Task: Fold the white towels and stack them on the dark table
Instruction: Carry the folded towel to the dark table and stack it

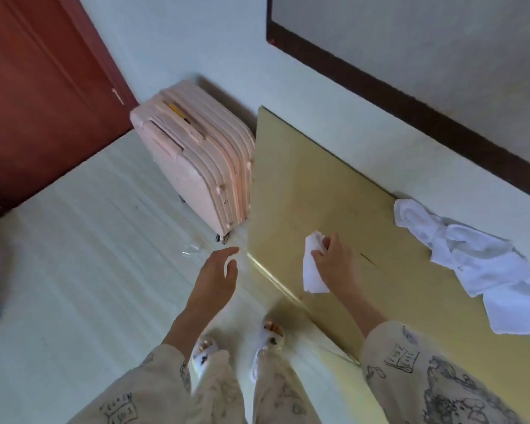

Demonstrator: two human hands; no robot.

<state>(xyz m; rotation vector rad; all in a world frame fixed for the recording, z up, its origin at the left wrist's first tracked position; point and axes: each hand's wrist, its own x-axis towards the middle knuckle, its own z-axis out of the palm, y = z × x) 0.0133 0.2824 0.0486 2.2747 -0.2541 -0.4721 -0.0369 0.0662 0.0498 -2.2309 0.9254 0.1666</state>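
Yellowish flat table top (334, 191) against the wall, pink ribbed hard-shell suitcase (196, 160) standing just left of it on the floor. Crumpled white towel heap (484, 264) on the table's right part; small folded white towel (312, 267) on its left part under the right hand (334, 264). Left hand (218, 276) over the floor, left of the table edge.

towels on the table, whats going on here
A person stands at the table, seen from above. Their right hand grips a small white cloth against the tabletop near its front edge. The left hand hangs open over the floor, holding nothing. A rumpled pile of white towels lies unfolded by the wall. No folded stack shows yet.
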